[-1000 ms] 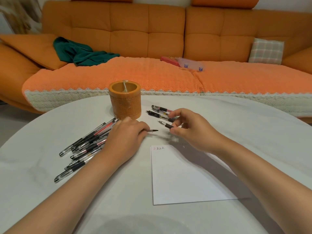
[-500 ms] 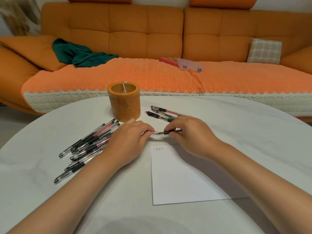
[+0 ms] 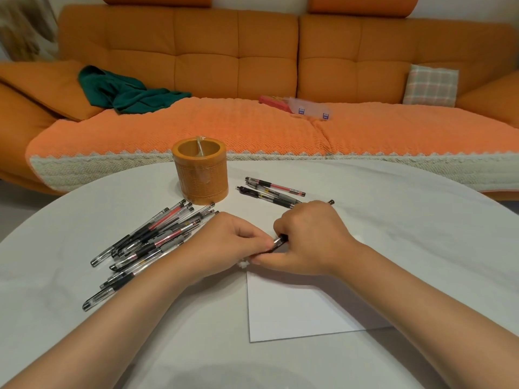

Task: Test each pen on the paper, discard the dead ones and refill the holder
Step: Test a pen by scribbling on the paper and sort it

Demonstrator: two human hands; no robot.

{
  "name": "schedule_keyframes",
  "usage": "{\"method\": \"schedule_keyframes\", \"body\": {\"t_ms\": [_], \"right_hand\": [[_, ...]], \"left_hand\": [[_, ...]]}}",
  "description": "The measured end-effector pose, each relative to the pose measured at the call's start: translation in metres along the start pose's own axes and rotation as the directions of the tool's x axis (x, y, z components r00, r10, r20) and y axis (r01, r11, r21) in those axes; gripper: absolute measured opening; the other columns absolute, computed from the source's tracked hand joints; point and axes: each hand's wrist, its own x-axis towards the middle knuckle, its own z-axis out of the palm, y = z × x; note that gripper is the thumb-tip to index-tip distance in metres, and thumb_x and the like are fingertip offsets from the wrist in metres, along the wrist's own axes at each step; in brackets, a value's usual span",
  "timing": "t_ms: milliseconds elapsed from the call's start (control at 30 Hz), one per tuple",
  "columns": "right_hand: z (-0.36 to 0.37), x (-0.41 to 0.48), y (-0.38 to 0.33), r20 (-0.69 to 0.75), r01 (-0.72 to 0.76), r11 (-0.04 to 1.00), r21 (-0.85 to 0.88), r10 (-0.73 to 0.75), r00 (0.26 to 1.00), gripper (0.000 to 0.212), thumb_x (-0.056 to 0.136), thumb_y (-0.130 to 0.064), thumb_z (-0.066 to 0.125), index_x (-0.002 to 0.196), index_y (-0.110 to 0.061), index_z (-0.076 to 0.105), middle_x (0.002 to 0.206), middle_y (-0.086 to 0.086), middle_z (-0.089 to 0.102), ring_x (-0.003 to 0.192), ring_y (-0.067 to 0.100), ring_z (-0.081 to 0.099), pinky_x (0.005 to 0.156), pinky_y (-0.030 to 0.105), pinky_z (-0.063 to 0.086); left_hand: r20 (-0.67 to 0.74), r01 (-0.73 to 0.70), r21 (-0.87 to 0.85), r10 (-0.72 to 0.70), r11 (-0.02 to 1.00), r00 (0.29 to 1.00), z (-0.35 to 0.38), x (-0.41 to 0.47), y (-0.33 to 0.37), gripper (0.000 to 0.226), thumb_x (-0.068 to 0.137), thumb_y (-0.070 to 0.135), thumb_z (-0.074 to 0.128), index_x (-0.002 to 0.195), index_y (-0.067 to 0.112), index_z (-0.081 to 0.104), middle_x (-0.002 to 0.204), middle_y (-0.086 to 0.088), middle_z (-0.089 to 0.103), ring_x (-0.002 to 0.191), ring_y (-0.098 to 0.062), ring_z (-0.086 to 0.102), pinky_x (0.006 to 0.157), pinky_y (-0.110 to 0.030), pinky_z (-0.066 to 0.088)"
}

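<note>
The paper is laid on the table on the near side of both hands, and its far left corner is reached just under the right hand. The holder is stood upright beyond the left hand, well apart from it. A big pile of pens is spread at the outer side of the left hand, touching its back. A small group of pens is laid just beyond the right hand, and one of them is partly hidden by the knuckles.

The held pen is kept between the two hands, which are brought together fingertip to fingertip. Its long axis is slanted, with the lower end toward the left hand and the upper end under the curled fingers of the right hand. It is pinched by the left fingertips at the lower end and gripped by the right fingers and thumb around the barrel. Which end carries the tip cannot be told. A small white bit is seen under the hands, but it cannot be identified.

The paper corner is judged nearer to the right hand, so only a short move toward the body is needed for the test stroke.
</note>
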Motion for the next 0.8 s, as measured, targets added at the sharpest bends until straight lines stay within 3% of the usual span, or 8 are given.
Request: {"method": "schedule_keyframes", "body": {"t_ms": [167,267,333,433,500,567,667,800], "right_hand": [[0.003,-0.005,-0.007,0.019,-0.041,0.999,-0.006,0.041,0.999,0.057,0.065,-0.061,0.048,0.046,-0.011,0.029,0.039,0.009,0.022,0.045,0.021,0.018,0.046,0.025,0.012],[0.008,-0.005,-0.006,0.047,-0.031,0.999,0.024,0.03,0.998,0.059,0.073,-0.07,0.047,0.051,-0.016,0.042,0.041,0.003,0.04,0.043,0.021,0.034,0.044,0.026,0.022],[0.005,-0.003,-0.004,0.091,-0.032,0.993,0.115,0.022,0.996,0.055,0.078,-0.078,0.044,0.076,-0.024,0.057,0.063,-0.006,0.058,0.058,0.016,0.05,0.051,0.03,0.038],[0.008,-0.003,0.001,0.131,-0.073,0.918,0.391,0.023,0.991,0.033,0.093,-0.046,0.058,0.117,-0.026,0.048,0.093,-0.017,0.048,0.08,0.008,0.045,0.068,0.031,0.04],[0.016,-0.002,0.003,0.099,-0.087,0.869,0.487,0.044,0.994,0.025,0.096,-0.019,0.056,0.118,-0.024,0.045,0.1,-0.013,0.043,0.084,0.009,0.046,0.072,0.031,0.042],[0.023,-0.001,0.005,0.047,-0.093,0.848,0.521,0.081,0.996,0.021,0.095,-0.01,0.057,0.113,-0.021,0.052,0.103,-0.009,0.047,0.085,0.01,0.05,0.074,0.026,0.044],[0.027,0.008,0.011,-0.003,-0.109,0.842,0.528,0.13,0.992,0.018,0.093,-0.009,0.064,0.109,-0.017,0.064,0.101,-0.007,0.055,0.088,0.009,0.054,0.077,0.018,0.044],[0.029,0.031,0.024,0.06,-0.216,0.89,0.401,0.21,0.976,0.017,0.093,-0.015,0.065,0.108,-0.021,0.071,0.096,-0.006,0.058,0.094,0.015,0.053,0.079,0.026,0.04]], "left_hand": [[0.036,0.002,0.097,-0.006,0.995,0.999,0.002,-0.002,-0.002,0.011,0.088,0.02,0.072,0.084,0.021,0.082,0.074,0.009,0.076,0.06,0.005,0.061,0.054,-0.01,0.042],[0.029,0.02,0.117,-0.024,0.993,0.999,0.0,-0.001,-0.001,0.011,0.086,0.019,0.072,0.082,0.022,0.081,0.08,0.006,0.077,0.072,-0.003,0.069,0.062,-0.014,0.048],[-0.04,0.019,0.124,-0.014,0.992,0.999,-0.006,0.0,-0.002,0.011,0.087,0.017,0.071,0.08,0.021,0.08,0.077,0.003,0.077,0.068,-0.009,0.069,0.059,-0.018,0.05],[-0.224,-0.007,0.097,0.029,0.995,0.974,-0.017,0.005,-0.006,0.004,0.088,0.022,0.071,0.085,0.023,0.074,0.076,-0.001,0.076,0.063,-0.021,0.068,0.061,-0.037,0.058],[-0.326,-0.011,0.1,0.043,0.995,0.944,-0.026,0.009,-0.009,0.002,0.087,0.025,0.072,0.087,0.025,0.07,0.079,-0.004,0.075,0.071,-0.028,0.07,0.072,-0.045,0.058],[-0.341,-0.01,0.089,0.04,0.996,0.939,-0.034,0.012,-0.012,0.004,0.088,0.026,0.071,0.085,0.024,0.071,0.081,-0.003,0.076,0.081,-0.032,0.069,0.08,-0.047,0.058],[-0.305,-0.008,0.134,0.049,0.991,0.951,-0.049,0.016,-0.019,0.004,0.09,0.029,0.069,0.088,0.029,0.073,0.084,0.007,0.075,0.078,-0.021,0.071,0.079,-0.041,0.059],[-0.33,0.016,0.532,0.19,0.847,0.925,-0.068,0.018,-0.032,0.013,0.093,0.033,0.064,0.105,0.038,0.066,0.095,0.02,0.062,0.078,-0.003,0.058,0.068,-0.025,0.046]]}}
